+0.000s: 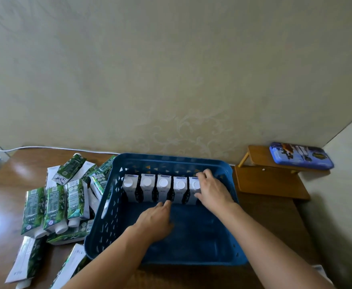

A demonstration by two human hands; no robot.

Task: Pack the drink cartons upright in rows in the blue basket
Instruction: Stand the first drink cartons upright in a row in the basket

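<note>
The blue basket (172, 159) stands on the wooden table against the wall. Several white-capped drink cartons (147, 187) stand upright in one row along its far side. My right hand (212, 190) grips the rightmost carton (194, 185), with fingers over its far top edge and the thumb at its front. My left hand (156, 220) reaches into the basket, its straight fingertips touching the foot of the row near the middle cartons. The near part of the basket floor is bare. A pile of green-and-white cartons (54, 205) lies flat on the table left of the basket.
A small wooden stand (271, 182) sits right of the basket, with a blue printed tin (301, 156) on its upper shelf. A white cable (45, 147) runs along the wall behind the pile. Loose cartons (25, 259) reach the table's near left edge.
</note>
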